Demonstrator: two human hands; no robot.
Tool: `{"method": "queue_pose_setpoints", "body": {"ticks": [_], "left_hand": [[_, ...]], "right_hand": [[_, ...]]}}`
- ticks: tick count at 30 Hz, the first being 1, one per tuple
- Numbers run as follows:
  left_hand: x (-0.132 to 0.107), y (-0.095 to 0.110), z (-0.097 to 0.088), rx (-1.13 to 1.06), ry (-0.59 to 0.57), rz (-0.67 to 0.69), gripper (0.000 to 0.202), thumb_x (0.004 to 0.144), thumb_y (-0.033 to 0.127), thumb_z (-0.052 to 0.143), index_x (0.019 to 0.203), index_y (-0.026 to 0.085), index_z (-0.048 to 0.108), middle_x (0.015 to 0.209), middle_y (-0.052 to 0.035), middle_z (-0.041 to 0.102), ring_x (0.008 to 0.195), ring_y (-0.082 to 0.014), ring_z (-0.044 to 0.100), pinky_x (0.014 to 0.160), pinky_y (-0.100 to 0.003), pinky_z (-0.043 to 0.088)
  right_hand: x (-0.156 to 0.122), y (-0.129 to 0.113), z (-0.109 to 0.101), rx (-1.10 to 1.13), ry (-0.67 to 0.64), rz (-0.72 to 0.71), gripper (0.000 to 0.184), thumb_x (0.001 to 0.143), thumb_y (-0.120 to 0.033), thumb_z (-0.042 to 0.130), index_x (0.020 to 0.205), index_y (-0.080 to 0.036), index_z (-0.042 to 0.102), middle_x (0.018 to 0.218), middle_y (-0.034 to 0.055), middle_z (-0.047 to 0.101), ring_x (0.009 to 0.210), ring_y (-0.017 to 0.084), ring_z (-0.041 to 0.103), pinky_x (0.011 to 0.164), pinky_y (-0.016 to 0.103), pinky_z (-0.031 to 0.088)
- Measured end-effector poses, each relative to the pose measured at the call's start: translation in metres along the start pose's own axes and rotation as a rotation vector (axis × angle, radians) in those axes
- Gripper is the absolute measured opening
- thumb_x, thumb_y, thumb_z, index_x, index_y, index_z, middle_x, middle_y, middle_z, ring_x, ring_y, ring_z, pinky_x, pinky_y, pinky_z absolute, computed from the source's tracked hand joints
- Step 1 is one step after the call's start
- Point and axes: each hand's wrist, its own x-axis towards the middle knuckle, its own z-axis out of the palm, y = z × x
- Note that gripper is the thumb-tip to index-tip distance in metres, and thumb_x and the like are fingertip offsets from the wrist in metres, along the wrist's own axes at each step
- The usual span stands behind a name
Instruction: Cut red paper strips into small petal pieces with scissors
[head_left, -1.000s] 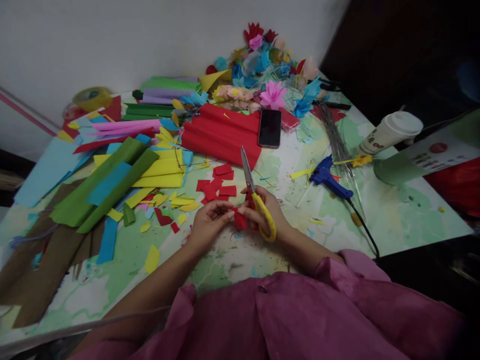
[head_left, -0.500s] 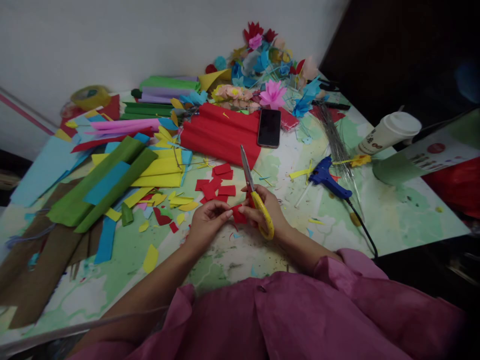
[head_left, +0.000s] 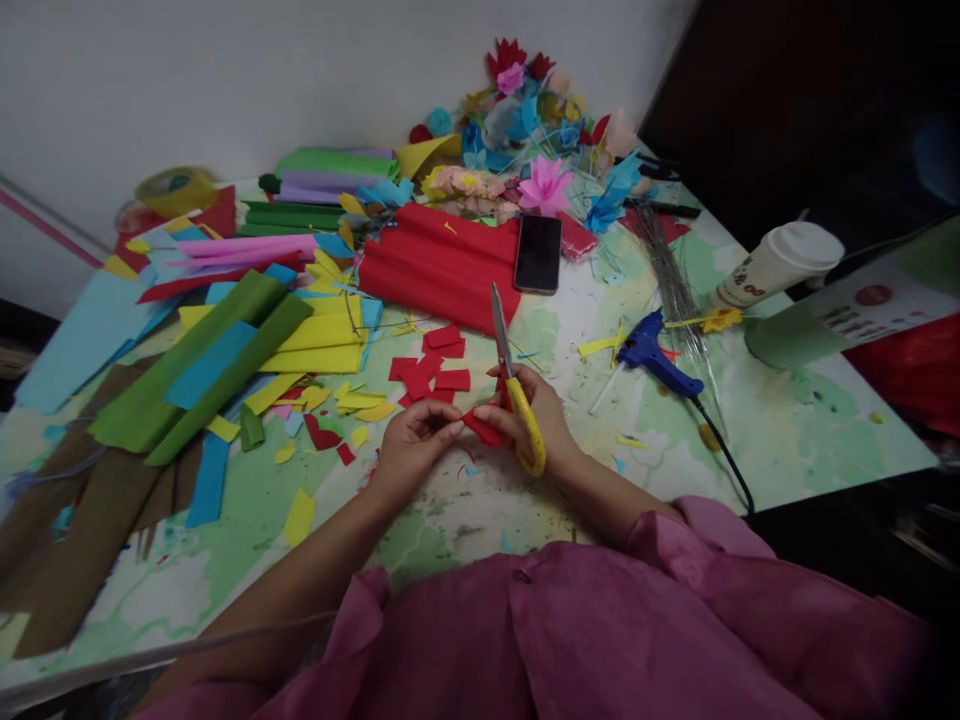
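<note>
One small red paper piece point(head_left: 484, 430), on the near side of the dark-screened phone point(head_left: 537, 255) and a little to its left. Pinched at its narrow end by left hand point(head_left: 411, 438) and farther along by right hand point(head_left: 553, 422), with yellow-handled scissors point(head_left: 519, 395) also held in the right. Looks light and soft; probably creases easily, tears if pulled hard. Best taken gently by opposite edges.

A scrap-strewn lane of patterned tabletop point(head_left: 581, 400) separates the right hand point(head_left: 525, 420) from the blue glue gun point(head_left: 660, 355); a red sheet point(head_left: 435, 265) and phone point(head_left: 538, 255) obstruct the far side, green paper point(head_left: 135, 415) the left, a black cord point(head_left: 726, 450) the near right.
</note>
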Motion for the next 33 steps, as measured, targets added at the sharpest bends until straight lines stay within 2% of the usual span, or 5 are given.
{"method": "queue_pose_setpoints", "body": {"ticks": [3,8,13,24,33], "left_hand": [[-0.001,-0.002,0.0,-0.11,-0.009,0.059,0.012,0.071,0.021,0.073,0.077,0.018,0.063,0.082,-0.0012,0.067,0.073,-0.0105,0.061,0.069,-0.021,0.048],[-0.003,-0.001,0.001,-0.303,-0.098,0.045,0.017,0.077,0.027,0.069,0.085,0.02,0.055,0.053,0.0051,0.059,0.048,-0.0088,0.056,0.052,-0.019,0.043],[-0.001,0.001,0.001,-0.352,-0.035,0.012,0.023,0.074,0.03,0.072,0.084,0.02,0.054,0.059,0.0046,0.06,0.044,-0.0066,0.052,0.045,-0.016,0.038],[0.026,0.01,-0.027,-0.207,0.389,0.169,0.017,0.074,0.022,0.068,0.084,0.021,0.055,0.059,0.007,0.05,0.047,-0.0057,0.043,0.045,-0.015,0.033],[0.031,0.013,-0.039,-0.011,0.343,0.114,0.01,0.073,0.022,0.062,0.08,0.017,0.066,0.076,0.0006,0.062,0.065,-0.01,0.052,0.062,-0.021,0.04]], "right_hand": [[0.0,0.0,-0.001,0.009,0.043,0.003,0.047,0.062,-0.032,0.076,0.101,-0.022,0.051,0.064,-0.0078,0.054,0.048,0.007,0.047,0.044,0.019,0.039],[0.0,0.002,-0.001,0.019,-0.006,0.036,0.046,0.066,-0.036,0.072,0.102,-0.022,0.048,0.061,-0.0092,0.052,0.039,0.006,0.041,0.037,0.018,0.033],[-0.001,0.0,-0.002,-0.044,-0.082,0.05,0.051,0.066,-0.04,0.073,0.106,-0.021,0.048,0.062,-0.0092,0.05,0.039,0.006,0.039,0.039,0.019,0.032],[-0.009,-0.037,-0.013,-1.024,-0.315,-0.13,0.043,0.072,-0.051,0.066,0.103,-0.022,0.057,0.069,-0.0023,0.058,0.059,0.014,0.05,0.053,0.024,0.029],[-0.019,-0.037,0.0,-1.343,-0.327,-0.272,0.058,0.077,-0.054,0.06,0.122,-0.019,0.053,0.105,0.0111,0.065,0.095,0.027,0.061,0.076,0.032,0.042]]}}
